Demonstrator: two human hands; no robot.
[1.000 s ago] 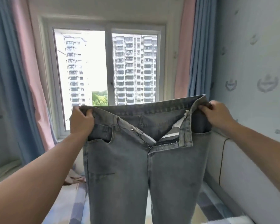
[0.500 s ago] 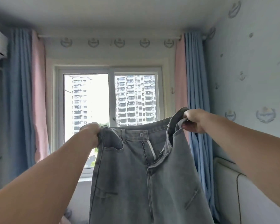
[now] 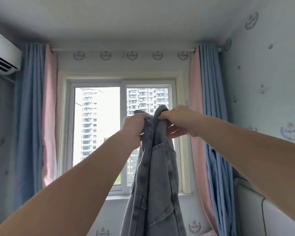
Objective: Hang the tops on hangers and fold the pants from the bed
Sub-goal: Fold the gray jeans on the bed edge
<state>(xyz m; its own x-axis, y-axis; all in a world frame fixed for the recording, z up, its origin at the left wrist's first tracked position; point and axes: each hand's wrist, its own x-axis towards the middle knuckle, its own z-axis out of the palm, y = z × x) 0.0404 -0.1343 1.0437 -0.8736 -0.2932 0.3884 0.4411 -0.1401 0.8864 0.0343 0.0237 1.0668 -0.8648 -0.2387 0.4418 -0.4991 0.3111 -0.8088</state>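
A pair of grey-blue jeans (image 3: 157,181) hangs in the air in front of the window, folded lengthwise so the two halves lie against each other. My left hand (image 3: 134,127) grips one side of the waistband at the top. My right hand (image 3: 177,121) grips the other side, right beside the left hand. Both arms are raised and stretched forward. The lower legs of the jeans run out of the bottom of the view. The bed, hangers and tops are out of sight.
A window (image 3: 121,133) with blue and pink curtains (image 3: 36,116) fills the far wall. An air conditioner (image 3: 2,57) is mounted high on the left. A padded white headboard (image 3: 262,210) stands low on the right against the wallpapered wall.
My hands came together, bringing the two sides of the waistband against each other, so the spread jeans are now folded lengthwise. I lifted the jeans higher and the view tilted up.
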